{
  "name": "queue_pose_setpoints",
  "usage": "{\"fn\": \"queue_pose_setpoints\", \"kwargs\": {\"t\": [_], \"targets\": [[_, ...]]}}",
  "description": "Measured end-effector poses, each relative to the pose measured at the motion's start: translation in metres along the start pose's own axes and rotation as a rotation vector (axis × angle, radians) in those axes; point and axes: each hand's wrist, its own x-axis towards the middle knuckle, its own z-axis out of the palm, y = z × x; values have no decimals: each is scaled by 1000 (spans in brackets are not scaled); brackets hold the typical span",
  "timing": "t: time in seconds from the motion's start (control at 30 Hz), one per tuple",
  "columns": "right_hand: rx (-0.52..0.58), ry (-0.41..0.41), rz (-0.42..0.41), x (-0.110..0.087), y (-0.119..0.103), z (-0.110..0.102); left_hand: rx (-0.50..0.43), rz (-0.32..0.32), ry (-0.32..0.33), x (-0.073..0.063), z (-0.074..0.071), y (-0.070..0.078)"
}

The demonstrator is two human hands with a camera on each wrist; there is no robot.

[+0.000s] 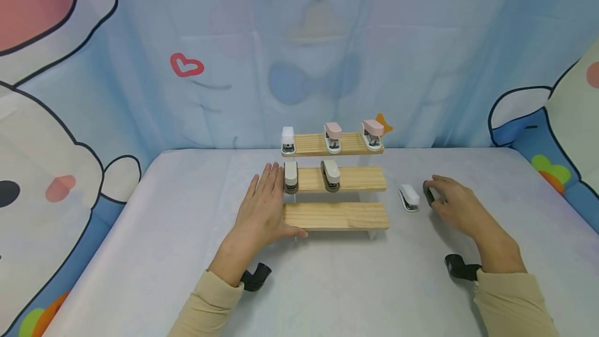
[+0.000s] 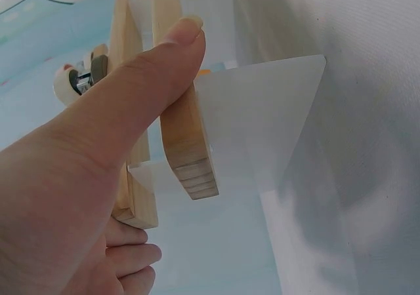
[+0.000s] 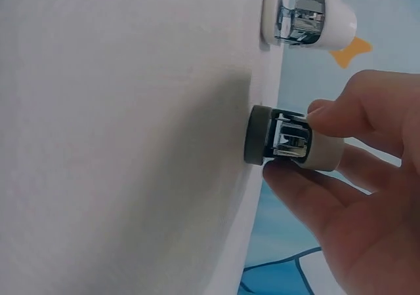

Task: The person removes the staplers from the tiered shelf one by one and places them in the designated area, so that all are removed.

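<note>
My right hand (image 1: pixel 454 204) pinches a small stapler with a dark grey base (image 3: pixel 259 135) and pale top between thumb and fingers. It is at the table surface; whether it touches is hard to tell. Just left of it stands a white stapler (image 1: pixel 409 197). My left hand (image 1: pixel 262 209) lies along the left side of a three-tier wooden rack (image 1: pixel 336 216), fingers straight, thumb across the front of the lowest board. On the middle board stand two pale staplers with grey bases, one at the left end (image 1: pixel 290 177) and another stapler (image 1: pixel 330 176) near the centre.
The top board holds a white stapler (image 1: pixel 287 140) and two pink-topped staplers, one central (image 1: pixel 333 137) and another pink stapler (image 1: pixel 372 135) at right. Translucent side panels (image 2: pixel 262 111) support the boards. A white-covered table (image 1: pixel 355 290) meets a blue printed curtain (image 1: pixel 224 108) behind.
</note>
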Motion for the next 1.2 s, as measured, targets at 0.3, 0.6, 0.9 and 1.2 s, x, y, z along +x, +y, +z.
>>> {"fn": "queue_pose_setpoints", "kwargs": {"t": [0.3,0.6,0.9,1.2], "targets": [[-6,5,-6,-1,2,-2,7,-1,-4,1,-1,0],[8,12,20,-4,1,-5,12,-6,-9,1,0,1],[12,225,-37,-11,-20,-18,15,-9,-24,1,0,1],[23,445,-146,-22,-64,-28,10,-9,-23,0,-1,0]]}}
